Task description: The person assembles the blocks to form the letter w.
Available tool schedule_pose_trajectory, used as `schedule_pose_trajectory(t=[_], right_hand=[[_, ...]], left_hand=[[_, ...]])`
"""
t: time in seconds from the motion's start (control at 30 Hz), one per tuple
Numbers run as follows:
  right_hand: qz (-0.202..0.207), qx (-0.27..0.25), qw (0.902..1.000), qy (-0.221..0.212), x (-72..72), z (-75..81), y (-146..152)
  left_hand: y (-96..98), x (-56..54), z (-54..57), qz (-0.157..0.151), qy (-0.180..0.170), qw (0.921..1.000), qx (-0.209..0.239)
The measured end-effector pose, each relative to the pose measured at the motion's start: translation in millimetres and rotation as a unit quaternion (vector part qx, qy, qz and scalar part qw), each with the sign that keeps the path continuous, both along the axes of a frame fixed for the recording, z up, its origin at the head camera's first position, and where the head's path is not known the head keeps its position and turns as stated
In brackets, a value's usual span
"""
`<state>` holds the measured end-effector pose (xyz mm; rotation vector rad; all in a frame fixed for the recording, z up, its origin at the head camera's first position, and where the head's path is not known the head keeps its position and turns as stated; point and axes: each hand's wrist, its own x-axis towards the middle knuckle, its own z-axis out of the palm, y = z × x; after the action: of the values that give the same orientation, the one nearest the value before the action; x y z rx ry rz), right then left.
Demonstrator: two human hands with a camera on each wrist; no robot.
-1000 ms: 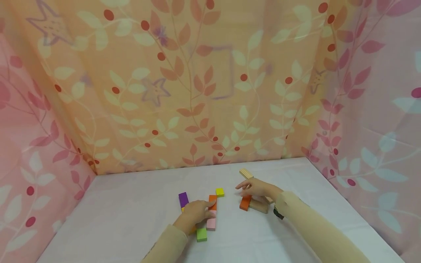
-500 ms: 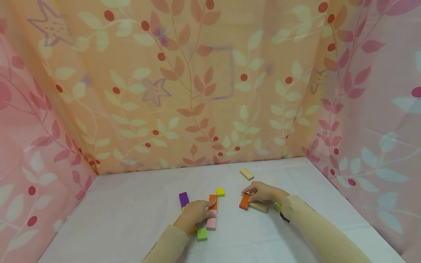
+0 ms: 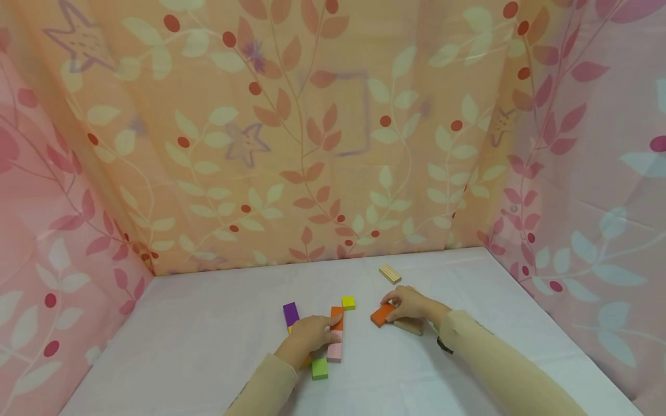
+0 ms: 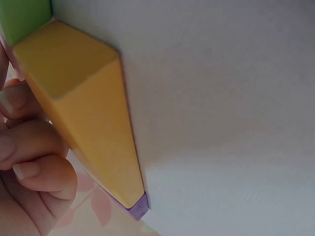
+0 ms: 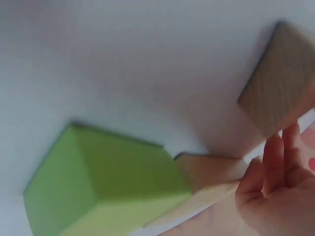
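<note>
My left hand [image 3: 311, 337] rests over a row of blocks. Its fingertips touch the far orange block [image 3: 337, 314] and a pink block [image 3: 335, 352]. The left wrist view shows the other fingers curled beside a long yellow-orange block [image 4: 98, 123], with a purple block [image 4: 139, 208] at its far end. In my right hand [image 3: 413, 303], thumb and fingers pinch a second orange block [image 3: 382, 315], turned askew. A plain wooden block [image 3: 408, 327] lies just below that hand. A green block [image 3: 319, 368] sits at the near end of the left group.
A yellow cube [image 3: 348, 303] stands beyond the row. Further back lies a ridged pale wooden block [image 3: 389, 274]. Another green block [image 5: 108, 182] and a wooden piece [image 5: 209, 172] appear in the right wrist view. Patterned cloth [image 3: 302, 144] encloses the white tabletop [image 3: 208, 335].
My right hand came down from above and took hold of the orange block, which has turned and shifted slightly left, away from the wooden block. My left hand stays in place.
</note>
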<state>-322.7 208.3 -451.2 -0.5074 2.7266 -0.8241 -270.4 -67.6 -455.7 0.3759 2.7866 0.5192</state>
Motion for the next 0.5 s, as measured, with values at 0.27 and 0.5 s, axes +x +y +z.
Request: schedule_pose_trajectory(t=[0.27,0.5], right_hand=[[-0.023,0.008,0.9929,0.116,0.4,-12.3,-8],[-0.132,-0.041,0.984,0.112,21.8,-10.8,-33]], left_hand=[[-0.4,-1.8,-1.8,-0.008,0.004,0.9999,-0.014],[-1.4,-1.6,-2.0,-0.009,0.008,0.9999,-0.012]])
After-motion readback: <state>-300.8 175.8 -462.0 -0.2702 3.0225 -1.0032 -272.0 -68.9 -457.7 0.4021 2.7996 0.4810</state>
